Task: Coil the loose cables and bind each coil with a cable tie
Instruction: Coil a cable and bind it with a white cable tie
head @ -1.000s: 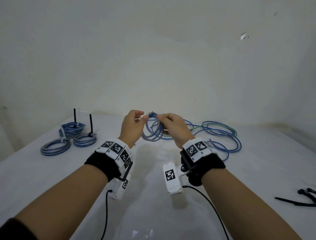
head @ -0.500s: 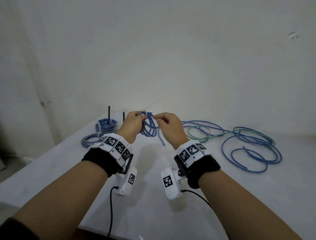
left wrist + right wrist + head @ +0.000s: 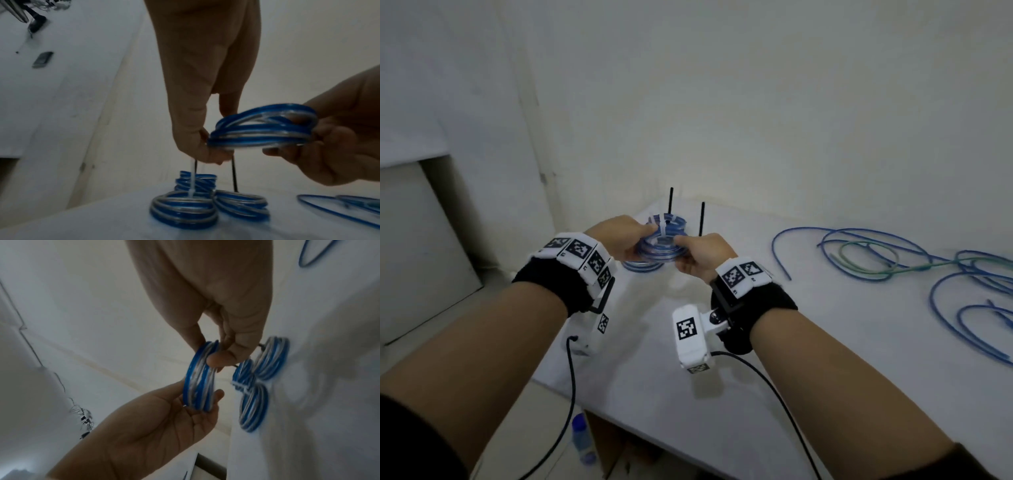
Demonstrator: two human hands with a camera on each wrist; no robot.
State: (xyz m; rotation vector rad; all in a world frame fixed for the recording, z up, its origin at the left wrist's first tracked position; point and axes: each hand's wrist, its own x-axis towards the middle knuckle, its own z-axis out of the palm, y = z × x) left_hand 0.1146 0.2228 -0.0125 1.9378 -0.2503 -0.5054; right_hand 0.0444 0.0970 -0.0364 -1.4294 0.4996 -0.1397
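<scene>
Moved since earlier: both hands have carried the coil leftward, so it now hangs over the bound coils at the desk's far-left corner; a second ago it was at mid-desk in front of the loose cable.
Coil: a small blue-and-silver coil [image 3: 262,129], held in the air at about 12 o'clock from the wearer, just above the desk [image 3: 825,342].
Left hand: the left hand [image 3: 619,240] pinches the coil's left side between thumb and fingers.
Right hand: the right hand [image 3: 702,257] curls round the opposite side, thumb on top.
Handling: likely light and springy; the turns would fan apart if released, so grip across all strands at once.
Nearby: three bound coils [image 3: 185,209] lie directly below, their tie tails standing upright.
Further out: loose blue cable [image 3: 893,257] sprawls at 2 o'clock, well apart.
Hard to tell: whether the held coil carries a tie; fingers cover part of it and the wrist views are blurred.
</scene>
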